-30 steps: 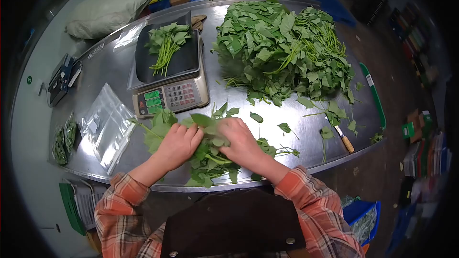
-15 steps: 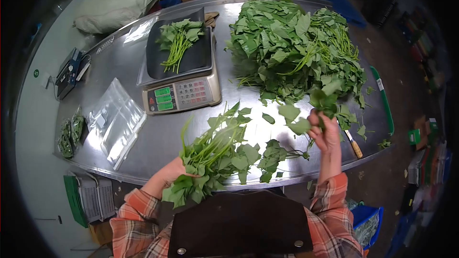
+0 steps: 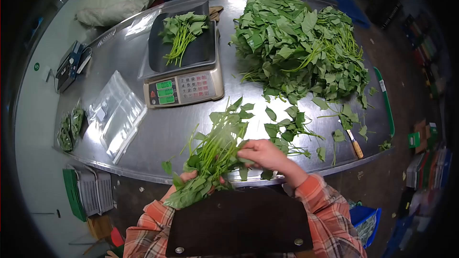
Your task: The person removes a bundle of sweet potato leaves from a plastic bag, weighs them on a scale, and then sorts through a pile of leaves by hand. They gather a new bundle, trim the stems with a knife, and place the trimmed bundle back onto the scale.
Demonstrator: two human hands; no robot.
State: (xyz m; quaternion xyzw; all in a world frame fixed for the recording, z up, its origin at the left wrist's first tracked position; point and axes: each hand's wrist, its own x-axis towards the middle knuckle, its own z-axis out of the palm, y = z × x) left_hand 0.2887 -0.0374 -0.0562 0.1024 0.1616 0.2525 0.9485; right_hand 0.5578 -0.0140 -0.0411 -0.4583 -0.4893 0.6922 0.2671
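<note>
My left hand (image 3: 188, 177) is wrapped round the lower, leafy end of a bunch of leafy greens (image 3: 213, 150), held over the table's front edge with the pale stems pointing up and away. My right hand (image 3: 263, 155) is at the bunch's right side, its fingers pinched together on leaves there; the fingertips are partly hidden. Several loose leafy stems (image 3: 296, 129) lie on the steel just beyond the right hand. A large pile of the same greens (image 3: 296, 48) stands at the back right. Another bunch (image 3: 180, 38) rests on the pan of a digital scale (image 3: 191, 88).
Clear plastic bags (image 3: 117, 117) lie left on the steel table (image 3: 167, 134). Two filled bags of greens (image 3: 71, 126) sit at its left end. A wooden-handled knife (image 3: 355, 144) lies near the right front edge. A white sack (image 3: 122, 2) stands back left.
My right hand has moved left from beside the pile to the bunch in my left hand. Leafy stems now lie where it was. The left hand and bunch have shifted slightly right.
</note>
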